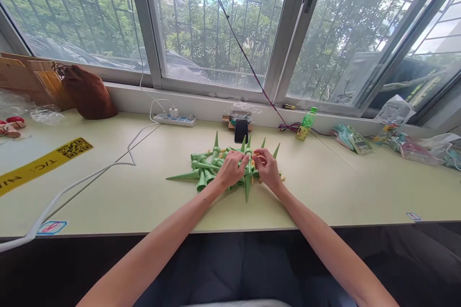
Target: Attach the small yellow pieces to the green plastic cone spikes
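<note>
A heap of green plastic plant watering spikes (201, 165), with pointed tips and ribbed collars, lies on the table before me. Small yellow pieces (283, 178) show among and beside them. My left hand (232, 169) is closed at the heap's middle, thumb and fingers pinched on an upright green watering spike (248, 153). Just to its right, my right hand (266, 168) has its fingers curled and their tips pressed together beside that spike. What it pinches is too small or hidden to make out. One spike points toward me below the hands.
Behind the heap lie a black phone (241, 130) and a small carton with clear wrap. A green-capped bottle (307, 123) and bagged items (355, 140) stand to the right. A power strip (175, 119), white cable (108, 165) and brown bag (88, 92) are on the left.
</note>
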`<state>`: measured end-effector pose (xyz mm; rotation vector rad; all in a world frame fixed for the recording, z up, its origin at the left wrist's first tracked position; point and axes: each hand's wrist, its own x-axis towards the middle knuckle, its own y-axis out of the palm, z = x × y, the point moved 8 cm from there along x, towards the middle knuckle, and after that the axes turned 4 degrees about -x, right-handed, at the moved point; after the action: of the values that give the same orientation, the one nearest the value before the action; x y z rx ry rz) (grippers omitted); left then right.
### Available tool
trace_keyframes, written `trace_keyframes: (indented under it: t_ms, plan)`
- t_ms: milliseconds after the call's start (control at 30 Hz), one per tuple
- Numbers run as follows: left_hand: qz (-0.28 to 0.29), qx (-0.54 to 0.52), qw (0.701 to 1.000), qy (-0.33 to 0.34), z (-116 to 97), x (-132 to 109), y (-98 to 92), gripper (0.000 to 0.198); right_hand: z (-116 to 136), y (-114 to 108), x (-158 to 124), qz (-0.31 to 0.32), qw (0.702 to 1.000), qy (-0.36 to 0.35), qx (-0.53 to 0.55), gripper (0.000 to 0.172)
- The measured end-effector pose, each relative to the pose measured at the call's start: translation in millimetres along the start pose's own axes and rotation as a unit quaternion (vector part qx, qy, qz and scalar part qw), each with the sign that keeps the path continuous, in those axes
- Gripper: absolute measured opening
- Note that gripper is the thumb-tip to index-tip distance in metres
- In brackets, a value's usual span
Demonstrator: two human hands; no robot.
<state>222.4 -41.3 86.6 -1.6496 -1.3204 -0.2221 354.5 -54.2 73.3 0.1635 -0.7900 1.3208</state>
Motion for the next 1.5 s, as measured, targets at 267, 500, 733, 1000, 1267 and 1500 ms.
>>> trace_keyframes:
  t_ms: [267,500,733,1000,1267,1500]
  plan:
    - [-0.043,-0.013,0.999,0.01,-8,20,-16.0,0.03,31,-13,8,-0.074,0.987,-0.099,-0.099,0.022]
    - [-0.066,-0.219,0.972,-0.057,2,70,-20.5,0.032,46,-21,56,-0.098,0.984,-0.106,-0.103,0.029]
    - [-0.097,-0.356,0.918,-0.146,28,52,12.0,0.034,16,-7,53,-0.067,0.984,-0.133,-0.097,0.024]
    - [-0.07,-0.369,0.908,-0.183,26,27,21.8,0.038,1,-5,30,-0.043,0.986,-0.116,-0.112,0.024]
    - [-0.068,-0.372,0.906,-0.189,33,28,21.0,0.035,-6,-3,29,-0.046,0.985,-0.104,-0.126,0.027]
    - [-0.05,-0.34,0.927,-0.151,33,32,17.6,0.034,-5,-4,29,-0.045,0.986,-0.098,-0.129,0.028]
